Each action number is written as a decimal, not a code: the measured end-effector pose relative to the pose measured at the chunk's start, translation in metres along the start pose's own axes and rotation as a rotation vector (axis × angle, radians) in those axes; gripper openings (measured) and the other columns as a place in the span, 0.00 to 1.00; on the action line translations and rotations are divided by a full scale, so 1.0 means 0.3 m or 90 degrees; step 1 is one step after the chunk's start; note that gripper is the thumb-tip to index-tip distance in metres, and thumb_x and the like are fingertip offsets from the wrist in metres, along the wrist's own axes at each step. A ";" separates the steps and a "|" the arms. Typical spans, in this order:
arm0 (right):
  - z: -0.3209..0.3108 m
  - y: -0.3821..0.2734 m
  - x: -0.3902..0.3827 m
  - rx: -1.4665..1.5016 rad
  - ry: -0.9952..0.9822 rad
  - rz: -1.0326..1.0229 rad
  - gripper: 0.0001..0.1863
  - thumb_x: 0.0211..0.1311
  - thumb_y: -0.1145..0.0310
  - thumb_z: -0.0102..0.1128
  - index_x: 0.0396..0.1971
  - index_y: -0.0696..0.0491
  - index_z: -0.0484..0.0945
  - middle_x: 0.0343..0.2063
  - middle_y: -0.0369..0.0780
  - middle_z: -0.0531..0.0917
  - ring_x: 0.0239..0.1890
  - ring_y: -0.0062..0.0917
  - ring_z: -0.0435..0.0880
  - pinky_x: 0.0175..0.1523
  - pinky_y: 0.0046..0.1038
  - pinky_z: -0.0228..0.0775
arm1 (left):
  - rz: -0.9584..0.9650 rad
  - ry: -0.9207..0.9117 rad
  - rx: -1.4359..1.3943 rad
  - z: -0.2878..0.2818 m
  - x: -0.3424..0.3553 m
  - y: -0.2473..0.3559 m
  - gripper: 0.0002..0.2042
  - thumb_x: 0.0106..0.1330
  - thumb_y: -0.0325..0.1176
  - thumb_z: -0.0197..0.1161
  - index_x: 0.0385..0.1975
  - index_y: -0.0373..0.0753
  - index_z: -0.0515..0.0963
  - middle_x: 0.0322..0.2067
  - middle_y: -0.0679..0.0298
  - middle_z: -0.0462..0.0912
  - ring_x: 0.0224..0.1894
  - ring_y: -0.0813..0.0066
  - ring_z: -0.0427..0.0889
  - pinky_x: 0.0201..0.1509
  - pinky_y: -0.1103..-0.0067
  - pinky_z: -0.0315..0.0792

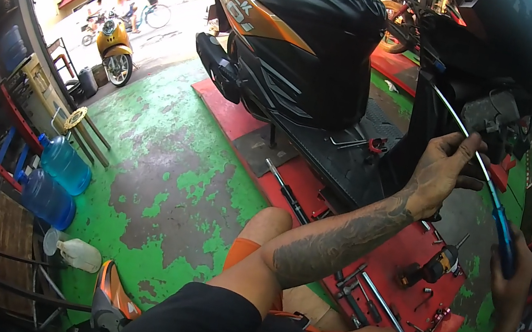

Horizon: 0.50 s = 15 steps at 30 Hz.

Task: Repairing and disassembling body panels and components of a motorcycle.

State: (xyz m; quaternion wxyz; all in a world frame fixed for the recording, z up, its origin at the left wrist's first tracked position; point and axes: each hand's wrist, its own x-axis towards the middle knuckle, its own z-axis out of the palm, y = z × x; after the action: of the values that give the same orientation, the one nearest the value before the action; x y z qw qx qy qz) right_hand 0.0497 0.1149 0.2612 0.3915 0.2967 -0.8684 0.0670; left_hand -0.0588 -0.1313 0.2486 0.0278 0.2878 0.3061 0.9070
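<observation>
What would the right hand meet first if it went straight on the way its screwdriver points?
Following the screwdriver, the right hand would probably meet the left hand, which seems to pinch it farther along, though depth is unclear.

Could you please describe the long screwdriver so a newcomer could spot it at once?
Find the black-and-orange scooter, then look toward the picture's right. There the right hand grips the screwdriver, and the left hand holds its slim shaft. Unlike the cordless drill lying on the red platform, it is held up and has a blue handle.
</observation>
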 end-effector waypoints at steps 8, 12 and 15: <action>0.036 -0.105 0.058 0.699 -0.133 0.602 0.26 0.66 0.49 0.52 0.45 0.60 0.75 0.21 0.38 0.78 0.16 0.22 0.76 0.21 0.21 0.68 | 0.031 0.031 0.074 -0.003 -0.002 -0.013 0.19 0.69 0.45 0.60 0.42 0.32 0.75 0.34 0.59 0.82 0.39 0.69 0.83 0.40 0.74 0.79; 0.016 -0.110 0.053 0.567 -0.131 0.470 0.18 0.67 0.59 0.57 0.41 0.62 0.76 0.23 0.38 0.80 0.16 0.17 0.76 0.21 0.20 0.68 | -0.014 -0.016 0.033 0.007 -0.013 0.003 0.20 0.71 0.42 0.56 0.52 0.31 0.70 0.41 0.56 0.80 0.45 0.64 0.83 0.47 0.71 0.80; 0.013 -0.082 0.076 0.344 0.024 0.224 0.23 0.63 0.58 0.61 0.49 0.60 0.75 0.34 0.43 0.80 0.22 0.19 0.80 0.25 0.21 0.72 | -0.017 -0.031 0.002 0.028 -0.010 0.014 0.21 0.72 0.40 0.53 0.55 0.30 0.66 0.46 0.53 0.78 0.49 0.61 0.81 0.51 0.69 0.79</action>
State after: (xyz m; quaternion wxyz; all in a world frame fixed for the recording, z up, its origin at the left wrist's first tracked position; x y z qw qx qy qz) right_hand 0.0493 0.0830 0.2722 0.2968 0.2336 -0.8499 0.3675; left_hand -0.0512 -0.1308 0.2549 0.0474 0.3058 0.3105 0.8988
